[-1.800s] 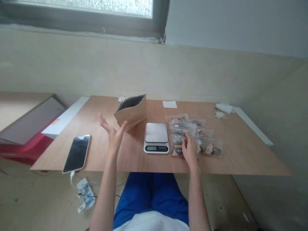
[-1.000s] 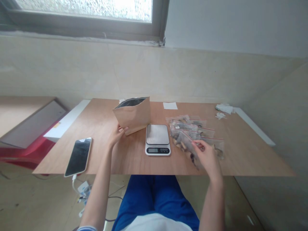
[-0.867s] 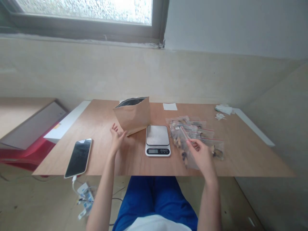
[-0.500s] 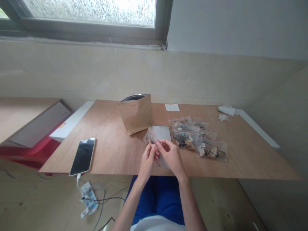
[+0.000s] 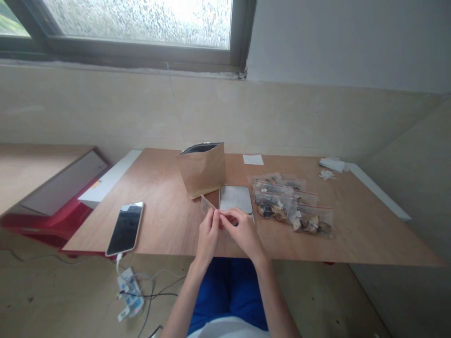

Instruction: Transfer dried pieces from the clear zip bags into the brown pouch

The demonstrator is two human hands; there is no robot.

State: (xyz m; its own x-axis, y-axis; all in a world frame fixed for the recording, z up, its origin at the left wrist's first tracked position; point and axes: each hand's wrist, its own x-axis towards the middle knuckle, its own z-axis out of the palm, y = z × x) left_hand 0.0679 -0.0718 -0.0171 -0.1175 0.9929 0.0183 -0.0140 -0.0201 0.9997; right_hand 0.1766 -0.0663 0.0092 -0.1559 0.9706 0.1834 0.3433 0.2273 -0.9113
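Between my two hands is a clear zip-lock bag [image 5: 207, 204], pinched along its top edge; most of it is hidden behind the fingers. My left hand [image 5: 208, 231] is closed on the bag's edge, and my right hand [image 5: 242, 231] pinches it right beside the left fingertips. Just beyond the hands lies a flat, silver-topped scale-like plate [image 5: 235, 198]. Behind it to the left stands a brown kraft pouch [image 5: 202, 171] with its top gaping. Several filled zip-lock bags [image 5: 312, 223] with red seal strips lie overlapping to the right, holding dark and tan pieces.
A phone [image 5: 126, 229] on a charging cable lies at the table's left front edge. White paper [image 5: 252, 159] lies at the back, crumpled scraps [image 5: 331, 164] at the back right. A power strip [image 5: 130, 293] with cables sits on the floor.
Both hands have shifted slightly left and toward me with the bag, uncovering more of the silver plate. The bag has turned, with one corner now pointing up to the left.
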